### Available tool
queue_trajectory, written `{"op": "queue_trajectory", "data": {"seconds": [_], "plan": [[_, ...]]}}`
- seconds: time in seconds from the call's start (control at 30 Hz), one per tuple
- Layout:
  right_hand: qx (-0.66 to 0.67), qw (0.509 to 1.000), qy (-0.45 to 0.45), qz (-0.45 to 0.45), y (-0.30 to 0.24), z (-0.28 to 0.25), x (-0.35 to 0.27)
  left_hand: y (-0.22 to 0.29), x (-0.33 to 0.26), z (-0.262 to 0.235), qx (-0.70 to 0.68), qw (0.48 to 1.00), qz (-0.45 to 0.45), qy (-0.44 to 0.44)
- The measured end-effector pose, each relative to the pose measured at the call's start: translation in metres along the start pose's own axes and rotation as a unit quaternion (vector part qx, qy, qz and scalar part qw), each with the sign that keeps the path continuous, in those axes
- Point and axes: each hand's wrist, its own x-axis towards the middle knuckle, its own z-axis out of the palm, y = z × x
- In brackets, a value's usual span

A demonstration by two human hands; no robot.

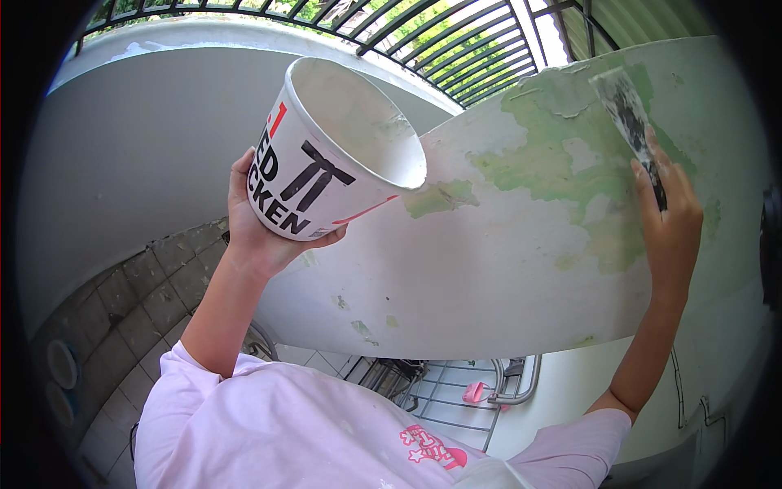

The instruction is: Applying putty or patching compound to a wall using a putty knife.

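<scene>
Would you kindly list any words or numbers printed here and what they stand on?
White bucket: large black and red lettering, not copied here; the small print near its base is unreadable.
Pale pink shirt: pink lettering-like print, too small and tilted to read.
I make out no other text.

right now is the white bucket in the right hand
No, the left hand holds the white bucket, while the right hand grips the scraper.

Black and red lettering point(279, 213) on white bucket point(338, 151), pink print point(433, 447) on shirt point(285, 424)
</scene>
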Motion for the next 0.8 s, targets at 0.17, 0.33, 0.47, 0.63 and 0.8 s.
{"op": "queue_trajectory", "data": {"seconds": [0.17,0.33,0.47,0.63,0.8], "plan": [[0.058,0.997,0.021,-0.044,-0.010,0.018,0.030,-0.008,0.004,0.010,-0.020,0.999,-0.030,-0.013],[0.025,0.999,-0.027,0.013,-0.004,0.014,-0.003,-0.009,0.000,0.009,-0.009,1.000,-0.010,0.004],[0.022,0.999,-0.016,0.047,-0.006,0.005,-0.008,-0.014,-0.001,0.010,-0.004,1.000,0.013,0.013],[0.028,1.000,0.013,0.004,-0.015,0.024,0.024,-0.021,0.001,0.012,0.008,1.000,0.004,0.000],[0.015,1.000,0.004,-0.009,0.007,0.022,-0.002,-0.019,0.001,0.011,0.000,1.000,0.004,-0.015]]}}
